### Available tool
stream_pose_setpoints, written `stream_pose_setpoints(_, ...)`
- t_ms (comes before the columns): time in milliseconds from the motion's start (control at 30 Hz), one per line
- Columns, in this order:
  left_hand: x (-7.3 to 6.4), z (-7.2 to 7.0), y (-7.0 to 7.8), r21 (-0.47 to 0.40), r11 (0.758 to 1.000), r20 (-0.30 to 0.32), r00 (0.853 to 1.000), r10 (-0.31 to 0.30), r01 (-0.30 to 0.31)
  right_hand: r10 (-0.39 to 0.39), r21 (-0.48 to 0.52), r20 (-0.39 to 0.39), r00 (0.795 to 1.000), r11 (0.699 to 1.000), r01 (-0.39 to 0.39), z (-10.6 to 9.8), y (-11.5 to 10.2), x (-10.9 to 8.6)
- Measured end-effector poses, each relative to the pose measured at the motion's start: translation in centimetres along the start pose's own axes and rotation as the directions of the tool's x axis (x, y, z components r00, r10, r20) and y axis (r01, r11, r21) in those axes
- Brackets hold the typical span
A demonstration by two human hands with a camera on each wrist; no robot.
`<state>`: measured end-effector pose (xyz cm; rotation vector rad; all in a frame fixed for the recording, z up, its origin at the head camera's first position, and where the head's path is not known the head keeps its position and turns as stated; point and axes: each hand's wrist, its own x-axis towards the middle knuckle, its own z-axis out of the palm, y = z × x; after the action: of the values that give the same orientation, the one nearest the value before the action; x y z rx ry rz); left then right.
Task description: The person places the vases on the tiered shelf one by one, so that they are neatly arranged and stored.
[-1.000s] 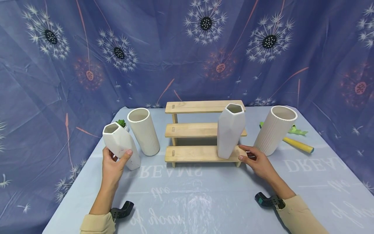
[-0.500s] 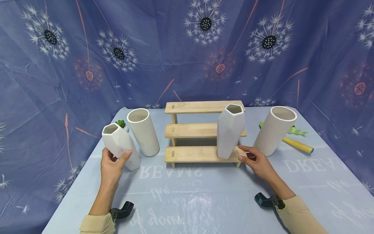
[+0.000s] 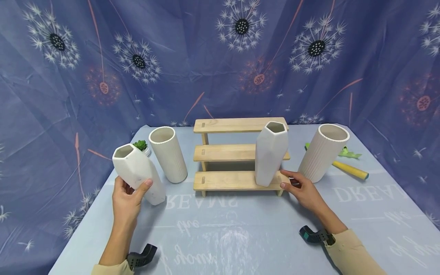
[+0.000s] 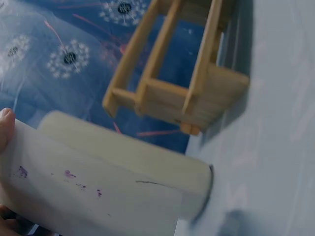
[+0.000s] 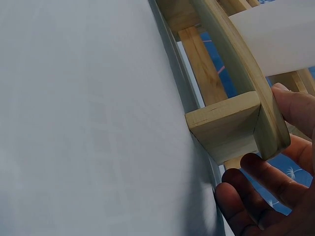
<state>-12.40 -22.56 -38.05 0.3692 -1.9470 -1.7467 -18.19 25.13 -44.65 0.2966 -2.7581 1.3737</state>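
Note:
My left hand (image 3: pixel 128 204) holds a white faceted vase (image 3: pixel 141 173) between thumb and fingers. The vase leans to the left; purple specks mark its side in the left wrist view. Whether its base touches the table cannot be told. My right hand (image 3: pixel 302 191) grips the right end of the lowest board of a three-tier wooden shelf stand (image 3: pixel 227 180), thumb on the board and fingers around its end in the right wrist view. A second white faceted vase (image 3: pixel 271 154) stands upright on that lowest board, close to the right hand.
A ribbed white cylindrical vase (image 3: pixel 169 154) stands left of the shelf, with a small potted succulent (image 3: pixel 141 146) beside it. Another ribbed vase (image 3: pixel 323 152) stands at the right. Behind it lie a yellow roll (image 3: pixel 350 170) and a green leafy piece (image 3: pixel 350 153). A patterned blue curtain (image 3: pixel 192 57) hangs behind.
My left hand has shifted slightly left and towards me, carrying the faceted vase, and more of the succulent shows. The right hand, the shelf stand and its vase look unchanged.

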Motion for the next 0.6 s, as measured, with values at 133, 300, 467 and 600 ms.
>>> stream_pose_setpoints(133,-1.0,0.2,1.3,-0.073,0.997,0.04,0.999,0.032,-0.029,0.001,0.008,0.001,1.0,1.0,-0.001,-0.1,-0.3,-0.1)
stream_pose_setpoints(300,-1.8,1.1,2.7,-0.137,0.989,0.128,0.989,0.072,-0.054,0.01,0.0,0.004,1.0,1.0,-0.01,-0.1,-0.4,-0.1)
stream_pose_setpoints(467,-2.1,2.6,3.5,-0.151,0.986,0.235,0.967,0.097,-0.063,0.008,0.003,0.001,1.0,1.0,-0.008,0.0,-0.2,0.0)
stream_pose_setpoints(600,-2.1,4.2,3.7,-0.115,0.991,0.305,0.947,0.1,-0.067,0.001,0.014,0.002,1.0,1.0,-0.001,0.0,-0.2,0.0)
